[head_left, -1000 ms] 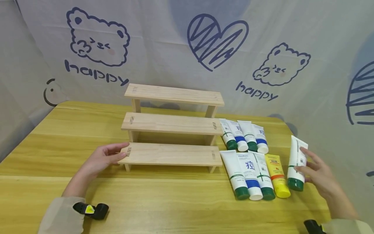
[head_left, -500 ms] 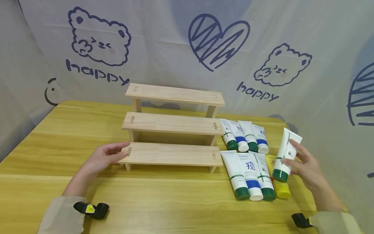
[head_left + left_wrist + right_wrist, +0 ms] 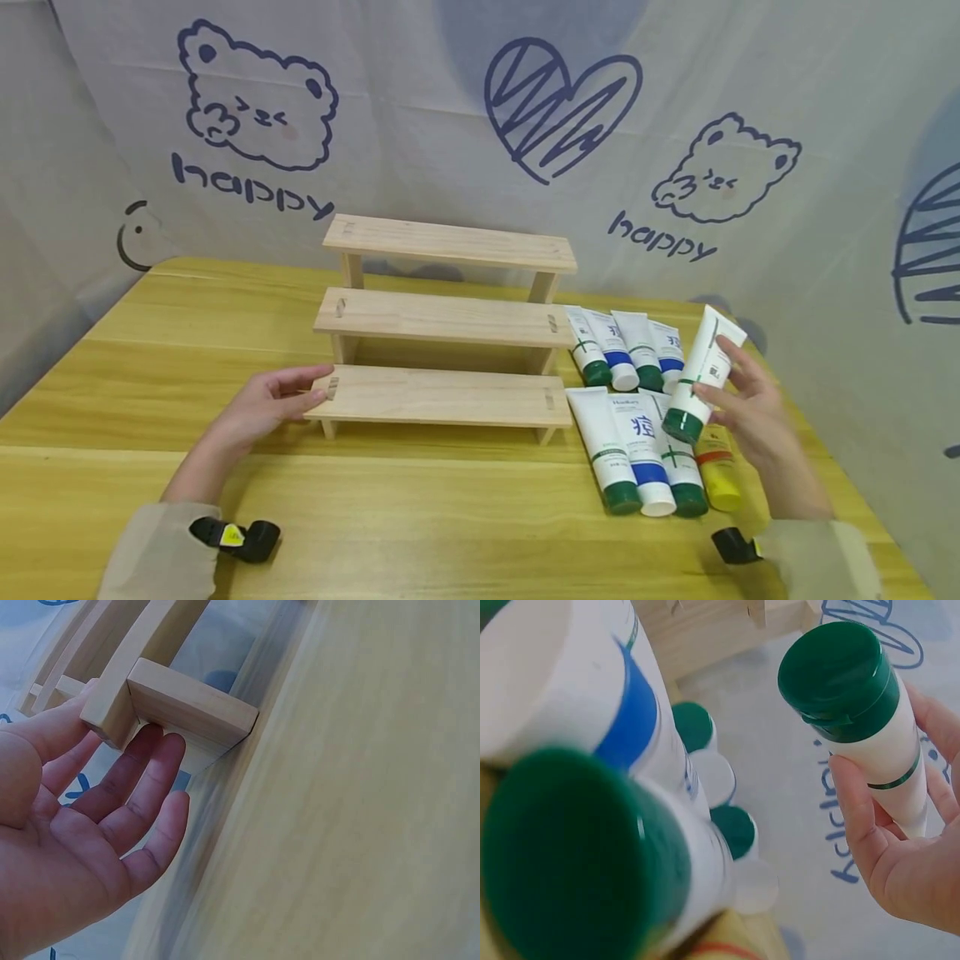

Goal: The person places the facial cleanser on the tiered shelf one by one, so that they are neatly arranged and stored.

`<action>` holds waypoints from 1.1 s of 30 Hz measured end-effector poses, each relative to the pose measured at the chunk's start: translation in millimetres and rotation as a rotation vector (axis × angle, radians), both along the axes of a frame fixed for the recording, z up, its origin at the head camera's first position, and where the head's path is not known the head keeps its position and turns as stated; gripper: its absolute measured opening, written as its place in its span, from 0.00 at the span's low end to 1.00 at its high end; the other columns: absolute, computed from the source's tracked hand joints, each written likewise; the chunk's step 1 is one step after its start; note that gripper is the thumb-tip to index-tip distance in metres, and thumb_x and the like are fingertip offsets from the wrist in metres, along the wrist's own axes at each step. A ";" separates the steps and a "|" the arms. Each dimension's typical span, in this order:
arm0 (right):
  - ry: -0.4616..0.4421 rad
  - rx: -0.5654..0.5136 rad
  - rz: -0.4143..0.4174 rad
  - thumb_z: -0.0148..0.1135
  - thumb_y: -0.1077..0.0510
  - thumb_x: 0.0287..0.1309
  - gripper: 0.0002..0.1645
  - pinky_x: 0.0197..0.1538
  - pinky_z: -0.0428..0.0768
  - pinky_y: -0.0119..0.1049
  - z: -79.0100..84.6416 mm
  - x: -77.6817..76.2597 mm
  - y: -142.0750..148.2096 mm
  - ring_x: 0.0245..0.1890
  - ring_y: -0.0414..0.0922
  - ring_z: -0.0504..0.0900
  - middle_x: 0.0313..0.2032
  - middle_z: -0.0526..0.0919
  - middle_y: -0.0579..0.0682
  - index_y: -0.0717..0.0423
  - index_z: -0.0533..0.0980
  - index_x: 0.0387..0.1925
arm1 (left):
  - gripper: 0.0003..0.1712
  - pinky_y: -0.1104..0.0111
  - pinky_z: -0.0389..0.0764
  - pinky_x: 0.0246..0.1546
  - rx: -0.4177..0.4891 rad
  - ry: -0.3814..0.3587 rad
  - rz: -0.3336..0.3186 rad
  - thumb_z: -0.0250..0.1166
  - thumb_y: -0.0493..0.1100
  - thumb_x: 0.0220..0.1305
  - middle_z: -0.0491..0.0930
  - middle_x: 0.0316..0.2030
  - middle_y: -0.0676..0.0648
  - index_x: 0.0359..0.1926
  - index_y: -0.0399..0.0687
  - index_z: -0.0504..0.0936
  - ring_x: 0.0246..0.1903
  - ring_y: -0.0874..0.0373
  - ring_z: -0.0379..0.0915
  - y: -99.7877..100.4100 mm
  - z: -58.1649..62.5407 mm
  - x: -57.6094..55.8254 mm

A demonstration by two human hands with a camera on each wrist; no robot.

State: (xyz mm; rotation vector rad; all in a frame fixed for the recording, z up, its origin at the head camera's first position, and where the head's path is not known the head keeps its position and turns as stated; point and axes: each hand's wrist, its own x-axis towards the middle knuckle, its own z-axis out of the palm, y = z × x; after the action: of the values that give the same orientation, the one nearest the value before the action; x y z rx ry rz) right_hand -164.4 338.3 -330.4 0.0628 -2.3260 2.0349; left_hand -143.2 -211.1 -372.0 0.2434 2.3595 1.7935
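Note:
A three-tier wooden display stand [image 3: 442,396] stands on the table in the head view. My left hand [image 3: 258,410] holds the left end of its lowest board. In the left wrist view the thumb lies against the board [image 3: 124,694] and fingertips touch beneath it. Raised at the right, my right hand [image 3: 759,421] pinches a white cosmetic tube [image 3: 701,371] with a green cap. It tilts cap-down, above the yellow tube [image 3: 718,471] and the white tube [image 3: 678,458] beside it, partly hiding both. The right wrist view shows the green cap [image 3: 840,679] up close, with thumb and fingers around the tube body.
Right of the stand, a front row of tubes lies on the table, including a blue-banded tube [image 3: 643,442] and a green-capped tube [image 3: 603,450]. Behind it lies a second row with a blue-banded tube [image 3: 611,350]. A printed curtain [image 3: 450,150] hangs behind the table [image 3: 420,525].
My right hand has carried the green-capped tube leftward and up, from right of the yellow tube to over the front row. The left hand keeps its place on the stand.

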 end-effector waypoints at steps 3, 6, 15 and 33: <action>-0.017 -0.038 -0.001 0.60 0.63 0.54 0.43 0.28 0.76 0.30 5.0 -1.0 -12.1 0.44 0.43 0.66 0.61 0.49 0.60 0.40 0.52 0.67 | 0.30 0.64 0.75 0.36 0.004 0.000 -0.003 0.58 0.44 0.62 0.73 0.45 0.42 0.60 0.32 0.64 0.39 0.62 0.70 0.1 -0.8 -0.8; -0.040 -0.048 0.004 0.60 0.63 0.54 0.45 0.30 0.76 0.29 9.1 -1.8 -21.3 0.45 0.43 0.65 0.64 0.45 0.61 0.39 0.50 0.68 | 0.30 0.64 0.75 0.35 0.006 0.003 -0.005 0.58 0.44 0.62 0.73 0.45 0.42 0.60 0.31 0.64 0.39 0.62 0.70 0.5 -1.7 -2.2; 0.000 -0.114 0.071 0.57 0.65 0.56 0.43 0.31 0.76 0.29 15.0 -8.1 -42.2 0.45 0.44 0.65 0.63 0.46 0.60 0.42 0.49 0.68 | 0.30 0.65 0.75 0.36 0.005 -0.006 0.002 0.58 0.44 0.61 0.73 0.44 0.42 0.60 0.32 0.64 0.39 0.62 0.70 0.2 -1.6 -1.7; 0.120 -0.233 0.152 0.45 0.73 0.57 0.38 0.29 0.77 0.32 35.5 -26.4 -85.1 0.48 0.48 0.64 0.64 0.49 0.57 0.47 0.54 0.67 | 0.30 0.65 0.75 0.35 -0.010 0.008 -0.010 0.57 0.44 0.62 0.72 0.48 0.37 0.60 0.31 0.62 0.39 0.64 0.71 0.9 -2.0 -0.6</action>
State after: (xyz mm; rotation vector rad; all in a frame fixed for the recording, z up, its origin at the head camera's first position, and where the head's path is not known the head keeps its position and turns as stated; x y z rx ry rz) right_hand -190.8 253.2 -294.9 0.3518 -2.0571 2.2883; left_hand -143.8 -210.2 -374.1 0.2605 2.3678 1.7793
